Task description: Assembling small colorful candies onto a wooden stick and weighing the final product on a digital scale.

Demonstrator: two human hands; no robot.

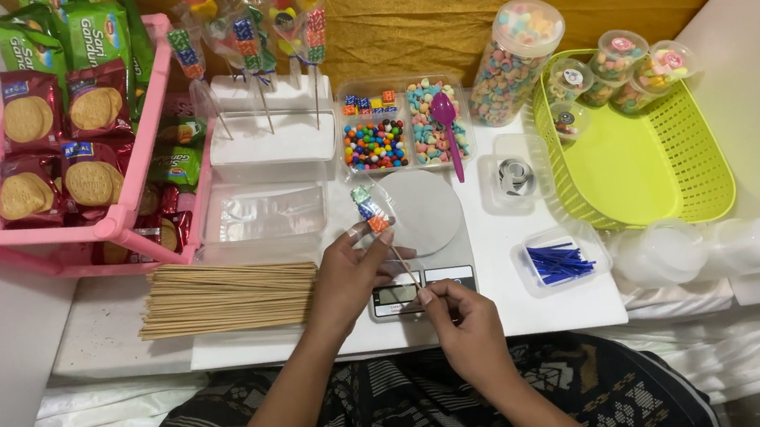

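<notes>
Keeping the thin wooden stick [402,263] steady is judged best done by pinching it low while the candy wrapped in clear film [368,207] at its top is supported, above the small scale [420,237] near the front edge of the table [577,301]. The right hand [467,322] is closed on the stick's lower end. The left hand [344,278] is curled, its fingertips pinched on the wrapped candy.

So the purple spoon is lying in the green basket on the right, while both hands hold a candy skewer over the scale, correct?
Not quite. The head view shows the purple spoon resting across the clear candy tray, not in the green basket. The rest holds: the left hand and right hand hold the candy skewer over the scale.
</notes>
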